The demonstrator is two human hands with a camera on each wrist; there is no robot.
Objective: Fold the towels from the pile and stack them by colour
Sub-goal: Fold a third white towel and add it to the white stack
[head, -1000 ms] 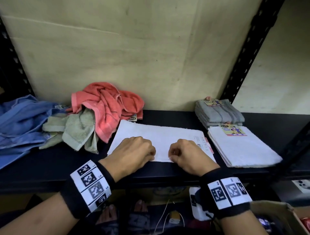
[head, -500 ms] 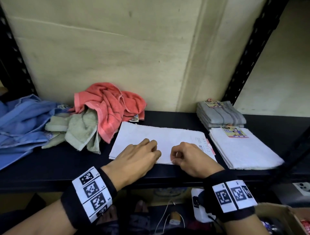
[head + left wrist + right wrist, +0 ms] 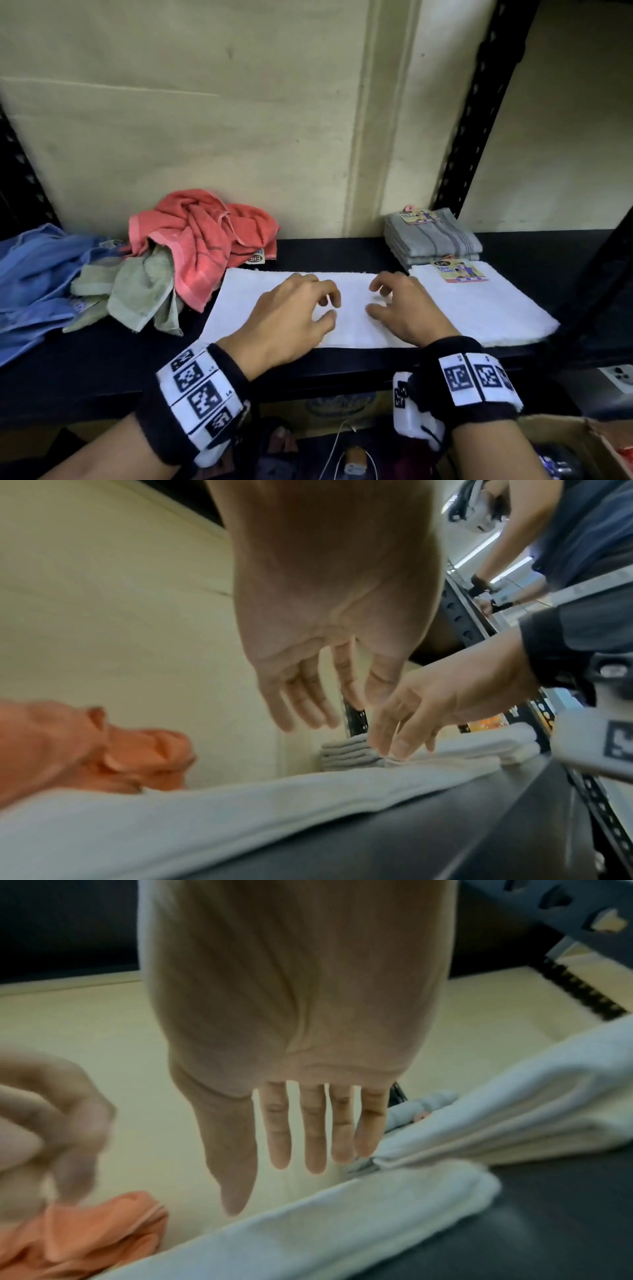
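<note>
Two bare hands hover side by side over a white towel lying flat on a dark shelf. The left hand has its fingers spread and loosely bent, holding nothing; from the left wrist view its palm sits above the cloth, not pressed into it. The right hand is also spread, fingers long and straight in the right wrist view, gripping nothing; whether its fingertips touch the towel is hard to tell, since both hands are slightly blurred. Each wrist wears a black band with square black-and-white markers. The white towel is folded into a long rectangle, its near edge close to the shelf front, and its middle is covered by the hands. Its right end meets a stack of folded white towels with a printed label on top; where one ends and the other begins is unclear. Behind that stack sits a stack of folded grey towels, also labelled. To the left lies the unfolded pile: a crumpled coral towel touching the white towel's far left corner, a pale green towel partly under it, and blue cloth cut off by the left edge. A pale wall backs the shelf.
</note>
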